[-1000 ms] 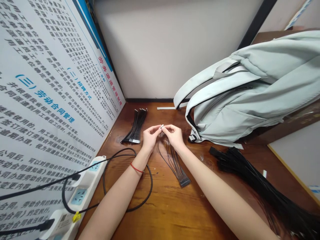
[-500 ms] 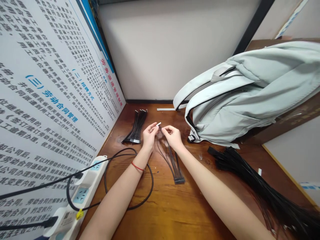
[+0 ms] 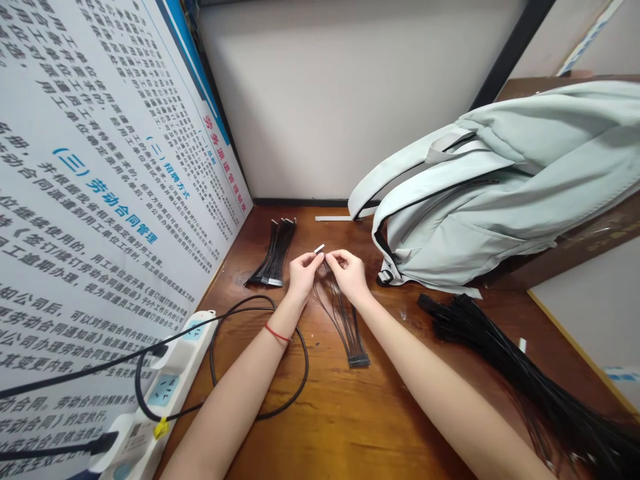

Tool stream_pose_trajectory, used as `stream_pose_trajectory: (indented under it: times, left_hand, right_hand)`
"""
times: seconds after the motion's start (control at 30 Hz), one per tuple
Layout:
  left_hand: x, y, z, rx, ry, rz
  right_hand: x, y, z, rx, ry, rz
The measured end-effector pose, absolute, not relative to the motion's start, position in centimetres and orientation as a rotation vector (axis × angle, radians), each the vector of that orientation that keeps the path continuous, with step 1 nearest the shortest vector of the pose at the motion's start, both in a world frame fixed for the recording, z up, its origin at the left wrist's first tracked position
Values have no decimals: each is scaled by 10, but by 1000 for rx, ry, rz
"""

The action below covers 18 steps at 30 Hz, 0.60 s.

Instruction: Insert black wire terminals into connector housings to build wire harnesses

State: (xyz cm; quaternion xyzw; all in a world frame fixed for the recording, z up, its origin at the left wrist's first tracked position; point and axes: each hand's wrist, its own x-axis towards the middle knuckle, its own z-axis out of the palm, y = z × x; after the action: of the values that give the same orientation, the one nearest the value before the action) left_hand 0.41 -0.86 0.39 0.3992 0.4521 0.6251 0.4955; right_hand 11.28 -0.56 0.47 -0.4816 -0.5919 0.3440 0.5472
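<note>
Thin dark wires of a wire harness [image 3: 341, 313] run from my fingertips down to a flat black connector [image 3: 359, 361] lying on the wooden table. My left hand [image 3: 303, 273] is closed in a pinch at the upper end of these wires. A small white piece [image 3: 319, 248] sticks out just above its fingertips. Close beside it, my right hand [image 3: 349, 272] also pinches the wires, thumb against forefinger. The fingertips of both hands almost meet, and the wire ends between them are hidden.
A bundle of short black harnesses [image 3: 276, 253] lies left of my hands. A larger black wire bundle [image 3: 505, 360] is at right. A looped black cable [image 3: 257, 417] and a white power strip [image 3: 173, 387] lie left. A pale backpack [image 3: 480, 200] leans behind, near a white strip [image 3: 333, 219].
The fingers of my left hand have drawn closer together around the wire ends, and both hands sit nearer each other. The connector end has stayed on the table.
</note>
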Motion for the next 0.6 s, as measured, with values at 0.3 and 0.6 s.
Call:
stream_pose_trajectory:
  times: [0.3, 0.6]
  left_hand:
    - [6, -7, 1, 845, 1038, 1488]
    - [5, -9, 0, 884, 1032, 1499]
  right_hand:
    - [169, -31, 67, -1293, -1643, 791]
    - [188, -118, 32, -1461, -1953, 873]
